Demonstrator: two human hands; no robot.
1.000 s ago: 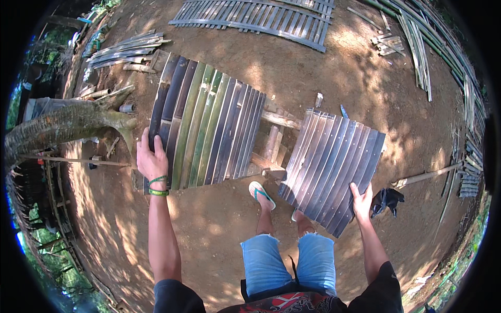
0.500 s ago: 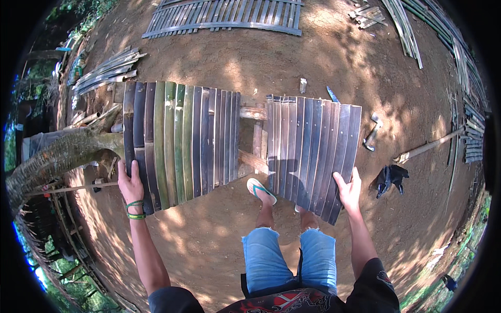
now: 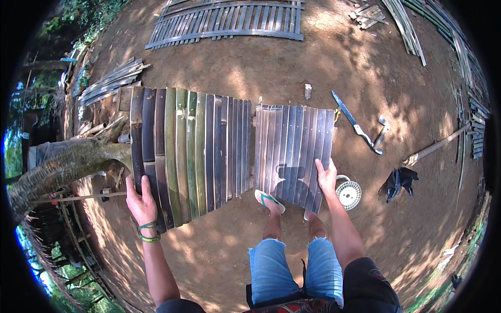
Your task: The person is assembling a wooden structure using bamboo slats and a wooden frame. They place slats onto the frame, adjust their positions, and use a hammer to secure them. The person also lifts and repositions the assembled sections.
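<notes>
Both arms reach forward, outstretched. The left hand clasps the wide bamboo slat panel at its near edge. The right hand grips the darker slat panel.

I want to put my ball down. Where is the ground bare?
Bare dirt lies between the far fence panel and the two slat panels. More lies below the left hand. Right of the right hand it is crowded: spool, knife, cloth.
</notes>
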